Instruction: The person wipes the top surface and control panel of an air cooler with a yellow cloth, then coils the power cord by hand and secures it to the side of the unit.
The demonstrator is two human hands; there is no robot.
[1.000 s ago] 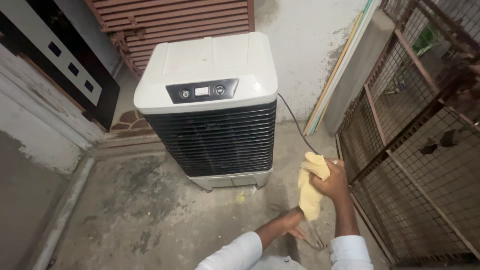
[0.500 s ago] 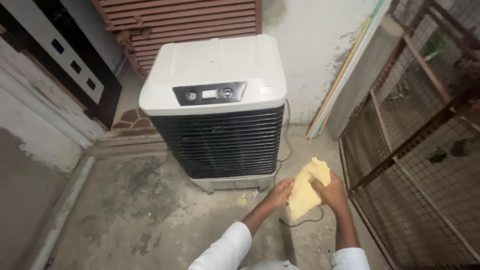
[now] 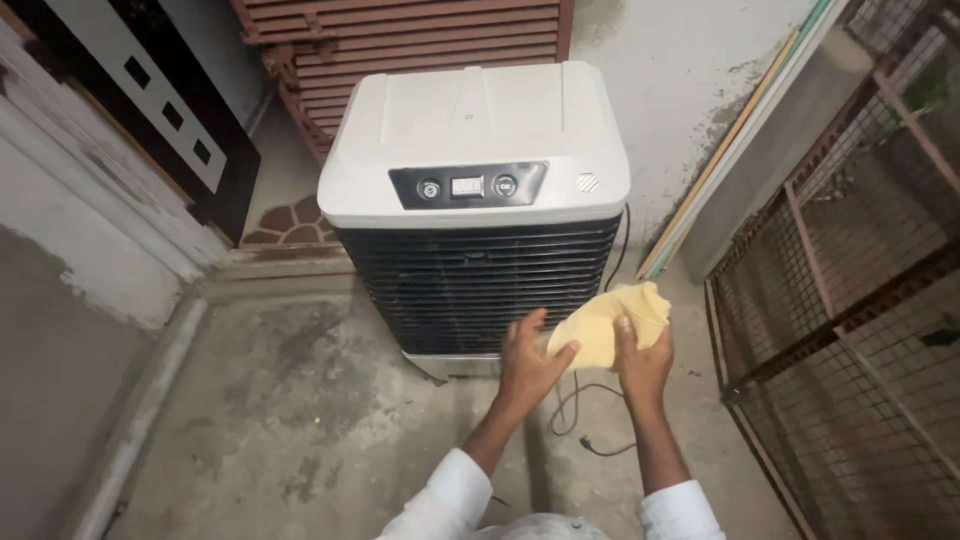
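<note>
Concrete floor [image 3: 300,400]; yellow cloth [image 3: 605,325] between both hands.

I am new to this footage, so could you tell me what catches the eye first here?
A large white air cooler with a dark louvred front stands in the middle on the concrete floor. Just before its lower right corner, the left hand and right hand together hold a yellow cloth.
</note>
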